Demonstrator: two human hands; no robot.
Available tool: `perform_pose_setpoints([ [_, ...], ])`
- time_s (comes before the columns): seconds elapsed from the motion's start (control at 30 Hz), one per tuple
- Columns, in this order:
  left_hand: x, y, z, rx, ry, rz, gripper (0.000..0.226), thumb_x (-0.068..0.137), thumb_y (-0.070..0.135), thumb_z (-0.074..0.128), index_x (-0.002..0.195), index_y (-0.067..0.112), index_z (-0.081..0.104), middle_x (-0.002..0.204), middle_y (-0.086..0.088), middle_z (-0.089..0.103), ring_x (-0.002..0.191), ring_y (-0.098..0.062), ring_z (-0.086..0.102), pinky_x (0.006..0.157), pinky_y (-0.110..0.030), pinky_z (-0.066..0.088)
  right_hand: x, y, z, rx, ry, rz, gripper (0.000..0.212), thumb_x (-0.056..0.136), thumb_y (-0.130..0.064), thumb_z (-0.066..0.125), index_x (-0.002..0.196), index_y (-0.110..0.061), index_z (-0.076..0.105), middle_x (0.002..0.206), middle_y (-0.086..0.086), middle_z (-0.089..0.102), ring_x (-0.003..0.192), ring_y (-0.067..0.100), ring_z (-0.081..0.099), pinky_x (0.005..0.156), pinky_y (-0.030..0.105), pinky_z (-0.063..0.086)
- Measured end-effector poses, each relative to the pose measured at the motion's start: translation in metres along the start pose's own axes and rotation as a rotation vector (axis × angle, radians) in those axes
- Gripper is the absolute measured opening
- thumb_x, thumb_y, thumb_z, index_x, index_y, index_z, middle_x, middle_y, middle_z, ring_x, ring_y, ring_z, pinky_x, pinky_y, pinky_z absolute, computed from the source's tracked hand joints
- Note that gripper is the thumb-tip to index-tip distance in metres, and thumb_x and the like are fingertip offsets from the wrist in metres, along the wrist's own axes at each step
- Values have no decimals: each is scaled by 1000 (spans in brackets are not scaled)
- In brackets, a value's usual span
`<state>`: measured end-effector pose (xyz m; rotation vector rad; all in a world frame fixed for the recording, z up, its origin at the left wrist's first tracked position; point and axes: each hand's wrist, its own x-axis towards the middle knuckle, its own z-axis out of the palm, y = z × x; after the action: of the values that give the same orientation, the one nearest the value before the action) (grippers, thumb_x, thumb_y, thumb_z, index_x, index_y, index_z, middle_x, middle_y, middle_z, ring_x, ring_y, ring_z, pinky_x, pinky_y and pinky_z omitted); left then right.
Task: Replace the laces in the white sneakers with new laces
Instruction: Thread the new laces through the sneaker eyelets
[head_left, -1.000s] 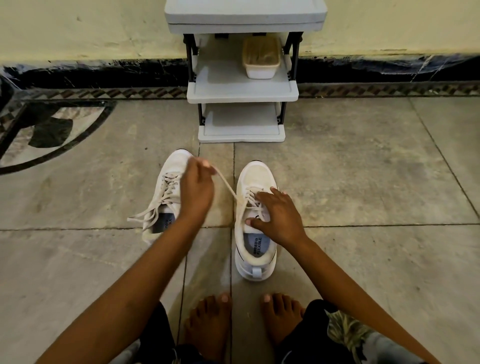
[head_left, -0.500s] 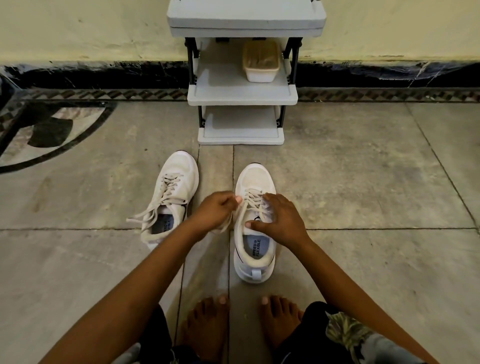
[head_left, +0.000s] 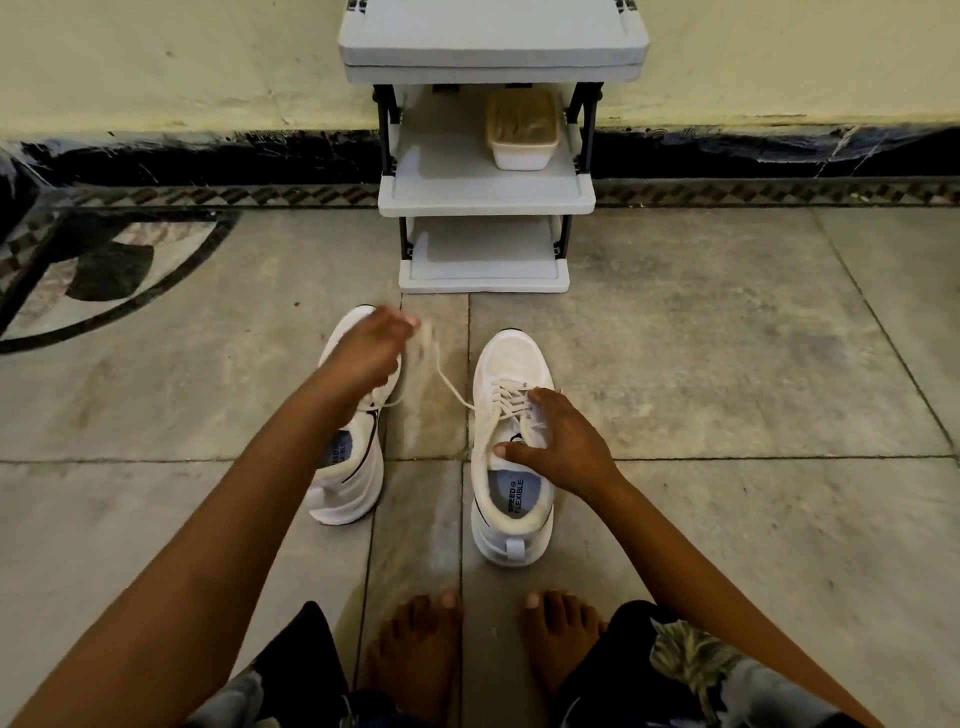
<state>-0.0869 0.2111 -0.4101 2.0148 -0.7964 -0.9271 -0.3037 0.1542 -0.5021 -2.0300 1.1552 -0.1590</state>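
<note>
Grey stone floor (head_left: 727, 364) bears two white sneakers (head_left: 511, 447).

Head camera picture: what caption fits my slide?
Left hand pulls a lace from the right sneaker while the right hand steadies it.

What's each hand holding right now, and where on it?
Left hand pinches the lace at its free end; right hand presses the right sneaker at the tongue.

A grey shelf rack (head_left: 485, 195) stands against the wall (head_left: 182, 62). A lidded white container (head_left: 522, 132) sits on its middle shelf.
</note>
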Motion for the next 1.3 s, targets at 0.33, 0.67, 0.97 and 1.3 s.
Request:
perform_pose_setpoints([
  [0.33, -28, 4, 62, 380, -355, 343, 28, 94, -3, 37, 120, 6, 42, 99, -13, 64, 73, -25, 65, 64, -31, 55, -32, 0, 7, 145, 353, 8, 10, 79, -18, 70, 76, -11, 62, 66, -5, 59, 55, 0, 50, 54, 5, 36],
  [0.67, -38, -14, 101, 702, -203, 510, 27, 92, 12, 50, 113, 15, 67, 112, -8, 58, 101, -26, 56, 85, -34, 46, -29, 8, -6, 805, 107, 261, 11, 90, -6, 59, 88, 0, 68, 73, 4, 64, 68, 10, 58, 65, 19, 51],
  [0.97, -41, -15, 111, 744, -94, 502, 20, 91, 17, 51, 102, 15, 66, 100, -6, 69, 89, -25, 62, 72, -28, 44, -30, 10, -5, 796, 114, 241, 12, 90, -8, 59, 81, -8, 68, 72, 1, 65, 68, 9, 60, 68, 21, 53],
  [1.3, -43, -16, 115, 800, -86, 526, 20, 91, 24, 50, 99, 13, 64, 97, -6, 66, 87, -23, 61, 73, -33, 49, -32, 6, -6, 766, 100, 229, 13, 89, -9, 60, 99, -1, 64, 90, 14, 64, 85, 25, 61, 85, 40, 52],
])
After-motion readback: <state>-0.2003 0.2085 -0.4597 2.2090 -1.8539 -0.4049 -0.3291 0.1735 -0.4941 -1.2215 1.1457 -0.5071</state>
